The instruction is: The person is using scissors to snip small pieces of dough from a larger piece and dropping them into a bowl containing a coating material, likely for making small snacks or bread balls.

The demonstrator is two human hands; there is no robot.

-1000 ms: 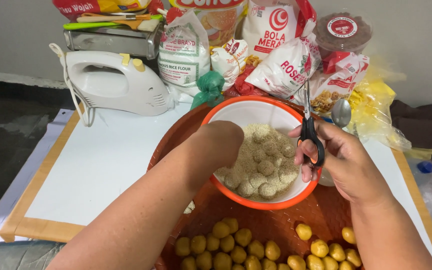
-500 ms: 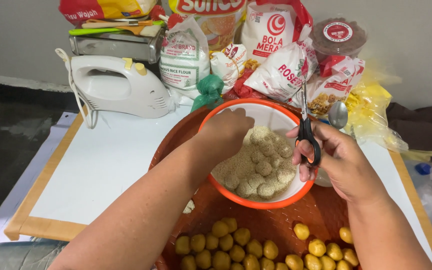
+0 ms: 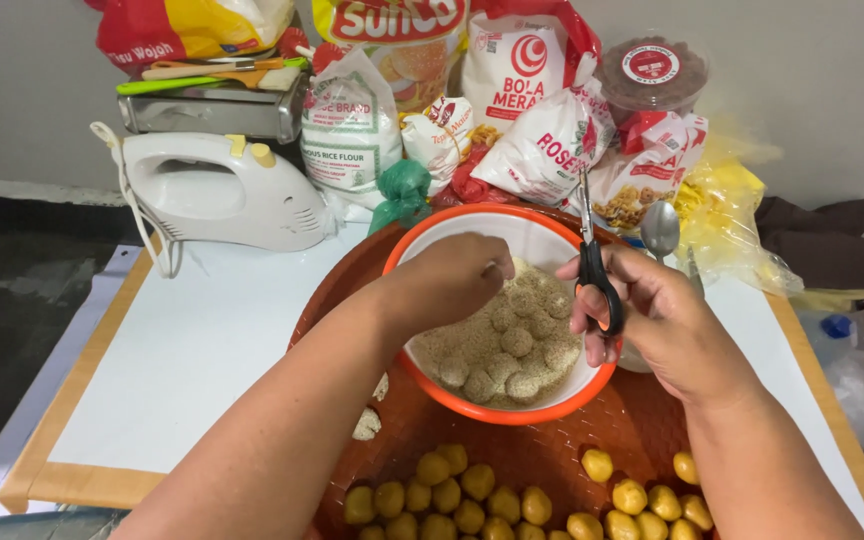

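Observation:
An orange-rimmed white bowl (image 3: 422, 245) sits on a brown woven tray (image 3: 642, 420) and holds several dough balls coated in sesame seeds (image 3: 517, 340). My left hand (image 3: 452, 280) hovers over the bowl with fingers pinched together; whether anything is in them cannot be seen. My right hand (image 3: 652, 320) rests at the bowl's right rim, gripping black-handled scissors (image 3: 592, 265) that point upward. Several plain yellow dough balls (image 3: 472, 495) lie on the tray's near side.
A white hand mixer (image 3: 217, 195) lies at the back left of the white board (image 3: 192, 340). Bags of flour and other ingredients (image 3: 542, 110) crowd the back edge. A spoon (image 3: 660, 228) stands behind my right hand. A yellow plastic bag (image 3: 727, 220) lies on the right.
My left hand has moved right and farther over the bowl, its fingers now pinched above the coated balls. My right hand with the scissors has stayed at the rim.

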